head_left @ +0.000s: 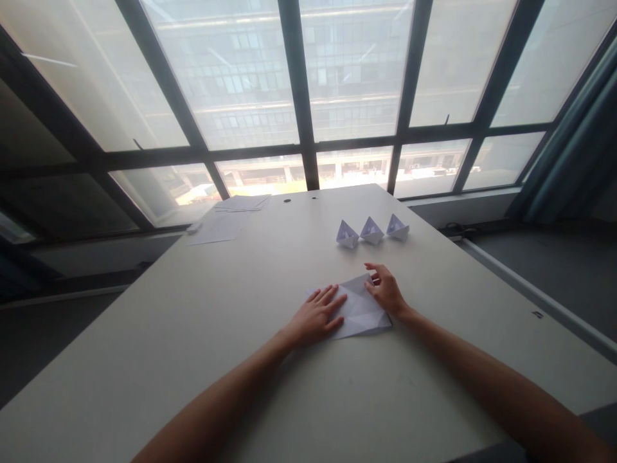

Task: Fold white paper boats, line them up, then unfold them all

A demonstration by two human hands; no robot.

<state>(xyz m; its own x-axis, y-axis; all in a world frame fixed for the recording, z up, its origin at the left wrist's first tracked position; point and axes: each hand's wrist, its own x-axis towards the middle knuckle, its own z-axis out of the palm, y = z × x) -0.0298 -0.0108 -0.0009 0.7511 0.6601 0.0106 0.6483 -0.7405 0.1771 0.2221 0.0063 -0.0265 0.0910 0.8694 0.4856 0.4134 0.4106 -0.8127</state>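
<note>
Pressing a folded white paper sheet (361,310) onto the table (202,360), the left hand (315,316) lies spread; the right hand (385,289) curls at its far corner, pinch unclear (three paper boats (373,230) stand just beyond).

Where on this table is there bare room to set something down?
The widest bare tabletop lies left of the left hand, below the loose sheets. A narrower strip runs between the three paper boats and the folded sheet. It is crowded at that sheet, under the left hand and the right hand.
</note>
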